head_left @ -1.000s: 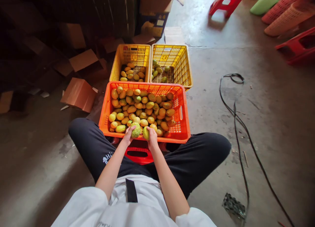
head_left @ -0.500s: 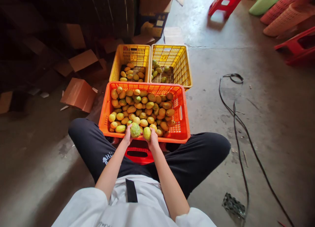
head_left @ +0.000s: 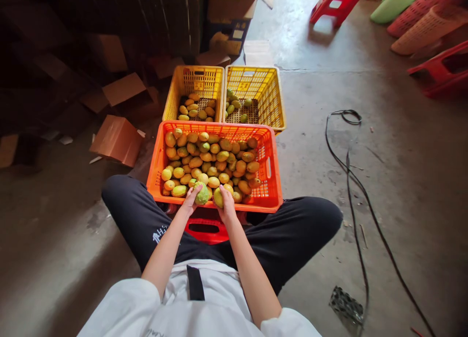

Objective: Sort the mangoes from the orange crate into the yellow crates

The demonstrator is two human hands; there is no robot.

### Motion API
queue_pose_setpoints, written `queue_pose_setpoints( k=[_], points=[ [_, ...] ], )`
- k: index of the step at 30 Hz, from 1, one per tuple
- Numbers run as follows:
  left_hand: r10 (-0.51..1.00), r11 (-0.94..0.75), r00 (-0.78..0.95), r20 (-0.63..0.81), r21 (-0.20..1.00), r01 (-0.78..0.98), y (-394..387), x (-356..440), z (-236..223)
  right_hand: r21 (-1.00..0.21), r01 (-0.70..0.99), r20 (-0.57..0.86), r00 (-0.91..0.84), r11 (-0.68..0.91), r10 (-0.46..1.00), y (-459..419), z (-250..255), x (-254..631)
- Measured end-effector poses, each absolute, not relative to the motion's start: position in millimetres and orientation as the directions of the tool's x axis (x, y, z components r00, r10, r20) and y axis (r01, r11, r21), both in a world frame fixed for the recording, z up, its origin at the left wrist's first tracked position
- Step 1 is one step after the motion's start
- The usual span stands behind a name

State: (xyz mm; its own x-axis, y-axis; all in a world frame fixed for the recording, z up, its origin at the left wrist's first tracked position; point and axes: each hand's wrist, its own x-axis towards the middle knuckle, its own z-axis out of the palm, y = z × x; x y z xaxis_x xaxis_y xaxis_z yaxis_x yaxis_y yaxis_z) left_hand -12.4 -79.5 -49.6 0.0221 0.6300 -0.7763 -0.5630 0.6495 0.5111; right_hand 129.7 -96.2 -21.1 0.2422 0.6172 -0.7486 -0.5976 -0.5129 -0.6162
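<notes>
Holding: I have one fruit in each hand over the middle of the orange crate's (head_left: 261, 208) near edge, a bumpy green fruit (head_left: 202, 196) in my left hand (head_left: 187, 203) and a smooth yellow-green fruit (head_left: 218, 198) in my right hand (head_left: 228, 208).
Left grip: closed on the bumpy green fruit, thumb over its top; the fingers underneath are hidden.
Right grip: closed around the smooth yellow-green fruit, thumb on its upper side; the far fingers cannot be made out.
Good handling: light, even pressure suits both, I judge, with fingertips spread beneath the knobbly skin and a slightly firmer cradle for the slicker one, since it could slide free. Turning each slowly at the wrist would show its skin without squeezing or knocking the two together.
Fruit and grip: both sit at the finger ends, side by side and apart, inward of my palms.
Crates: loose fruits (head_left: 222, 156) fill much of the orange one just beyond my hands; two yellow crates (head_left: 281, 99) stand at its far edge, holding fewer.
</notes>
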Motion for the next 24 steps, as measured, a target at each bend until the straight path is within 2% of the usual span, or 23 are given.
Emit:
queue_pose_setpoints(
  k=[4, 13, 24],
  points=[
    [0.662, 0.602, -0.014, -0.749, 0.543, -0.585, -83.6, -9.6, -47.8, -0.638, -0.596, -0.715, 0.223, -0.488, 0.662, -96.7, -17.7, 126.1],
    [0.7, 0.55, -0.064, -0.711, 0.594, -0.587, -86.0, -7.0, -46.6, -0.619, -0.604, -0.735, 0.219, -0.502, 0.642, -96.1, -17.5, 125.2],
    [0.632, 0.649, 0.071, -0.772, 0.476, -0.594, -80.3, -7.3, -34.0, -0.529, -0.591, -0.826, 0.192, -0.61, 0.53, -95.1, -22.0, 131.7]
  ],
)
